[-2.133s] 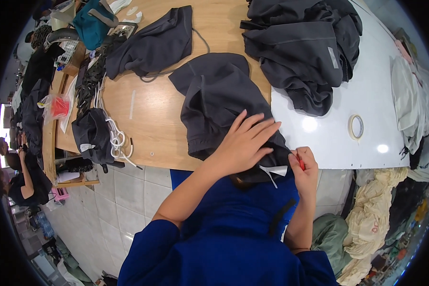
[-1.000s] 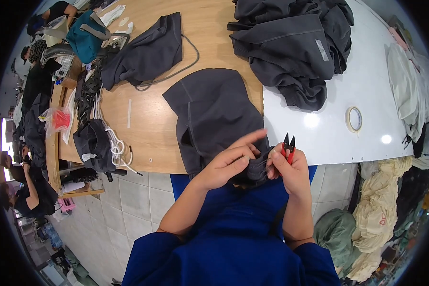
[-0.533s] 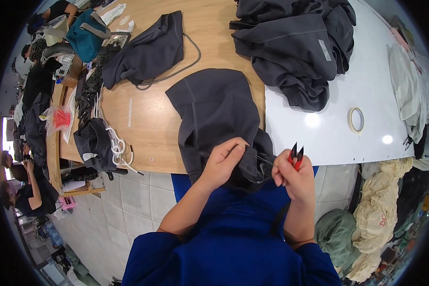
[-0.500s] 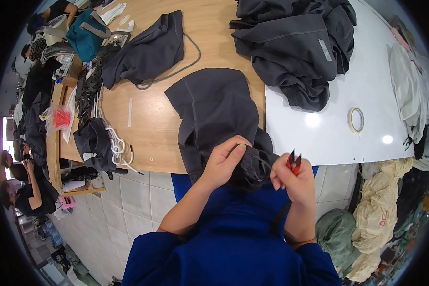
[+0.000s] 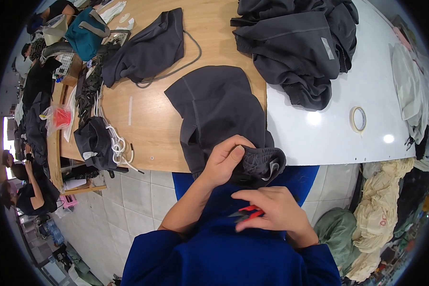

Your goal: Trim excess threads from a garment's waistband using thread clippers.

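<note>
A dark grey garment (image 5: 219, 105) lies across the table's front edge, its gathered elastic waistband toward me. My left hand (image 5: 226, 162) is closed on the waistband, with the thumb on top. A small pale label shows inside the band's opening. My right hand (image 5: 276, 212) is below the band, apart from the cloth. It grips red-handled thread snips (image 5: 245, 214), whose dark pointed blades face left and stand a little apart. The ends of some of its fingers are hidden.
A dark grey garment pile (image 5: 295, 47) lies at the back right, near a tape roll (image 5: 357, 119) on the white board. Another grey piece with a grey cord (image 5: 195, 57) is at the back left. White cords (image 5: 117, 143) hang by the left edge. People work far left.
My right hand has come down and left with the snips, away from the waistband, and the blades have turned from upward to leftward. The waistband now opens toward the right, showing its label.
</note>
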The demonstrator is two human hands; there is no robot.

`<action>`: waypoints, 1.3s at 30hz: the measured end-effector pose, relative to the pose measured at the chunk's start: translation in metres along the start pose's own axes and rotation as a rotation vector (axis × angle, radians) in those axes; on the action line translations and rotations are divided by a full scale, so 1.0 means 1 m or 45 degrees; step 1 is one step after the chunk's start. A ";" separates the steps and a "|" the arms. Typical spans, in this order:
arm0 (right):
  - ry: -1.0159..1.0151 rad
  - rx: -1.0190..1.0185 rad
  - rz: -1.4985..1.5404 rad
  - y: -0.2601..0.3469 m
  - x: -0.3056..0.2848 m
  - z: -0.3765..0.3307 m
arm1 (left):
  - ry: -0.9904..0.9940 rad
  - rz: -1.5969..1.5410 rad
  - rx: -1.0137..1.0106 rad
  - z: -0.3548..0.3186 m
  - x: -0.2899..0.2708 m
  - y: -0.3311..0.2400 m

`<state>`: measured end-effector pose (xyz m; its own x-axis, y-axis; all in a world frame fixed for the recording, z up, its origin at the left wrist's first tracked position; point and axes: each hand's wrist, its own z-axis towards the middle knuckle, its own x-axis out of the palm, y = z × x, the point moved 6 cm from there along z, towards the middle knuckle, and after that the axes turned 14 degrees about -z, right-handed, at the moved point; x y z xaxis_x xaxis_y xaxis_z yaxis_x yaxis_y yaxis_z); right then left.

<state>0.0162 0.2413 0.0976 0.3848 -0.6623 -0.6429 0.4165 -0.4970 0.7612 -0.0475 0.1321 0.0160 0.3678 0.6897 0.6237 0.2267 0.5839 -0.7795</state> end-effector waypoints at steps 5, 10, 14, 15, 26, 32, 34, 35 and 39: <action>-0.516 0.246 0.044 -0.032 -0.037 -0.023 | 0.048 -0.047 -0.082 -0.001 0.002 -0.002; -0.711 0.152 -0.648 -0.027 -0.052 -0.009 | 0.024 -0.021 -0.113 0.001 0.010 -0.009; -0.782 0.176 -0.708 -0.025 -0.047 -0.008 | 0.074 0.041 -0.107 0.000 0.013 -0.012; -0.785 0.164 -0.709 -0.024 -0.047 -0.007 | 0.074 0.042 -0.106 0.000 0.014 -0.012; -0.785 0.098 -0.836 -0.016 -0.047 -0.008 | -0.003 0.202 -0.075 0.001 0.020 -0.018; -0.847 0.156 -0.762 -0.019 -0.048 -0.010 | -0.023 0.290 -0.088 0.001 0.023 -0.023; -0.841 0.158 -0.749 -0.019 -0.048 -0.010 | -0.021 0.299 -0.087 0.000 0.023 -0.023; -0.841 0.159 -0.749 -0.019 -0.048 -0.009 | -0.018 0.309 -0.087 0.000 0.024 -0.023; -0.814 0.161 -0.772 -0.017 -0.047 -0.007 | -0.040 0.356 -0.085 0.001 0.024 -0.024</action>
<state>-0.0035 0.2846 0.1142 -0.4218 -0.4324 -0.7970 0.2902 -0.8971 0.3331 -0.0445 0.1351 0.0499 0.3962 0.8338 0.3845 0.1793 0.3404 -0.9230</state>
